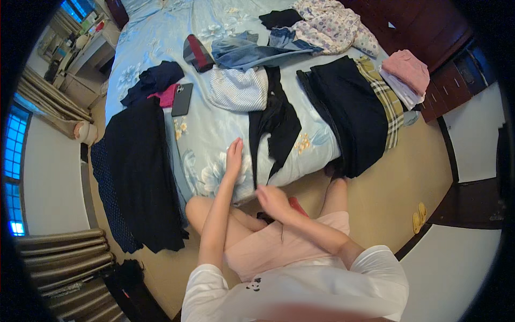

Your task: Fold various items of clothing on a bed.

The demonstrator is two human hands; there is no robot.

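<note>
A thin black garment (283, 121) lies rumpled near the front of the bed, one narrow strip of it running down toward me. My right hand (273, 202) is closed at the lower end of that strip, by the bed's front edge. To the left of the strip, my left hand (234, 154) rests over the light blue floral sheet (209, 155), its fingers stretched out and holding nothing. A white striped cloth (238, 88) touches the black garment at its upper left. The kind of black garment cannot be made out.
Black trousers (142, 172) hang over the bed's left side, near a dark phone (182, 100). More folded black trousers (348, 107) and a plaid cloth (383, 96) lie at right. Jeans (257, 51) and a pink folded garment (406, 71) are farther off. Yellow slippers (419, 218) sit on the floor.
</note>
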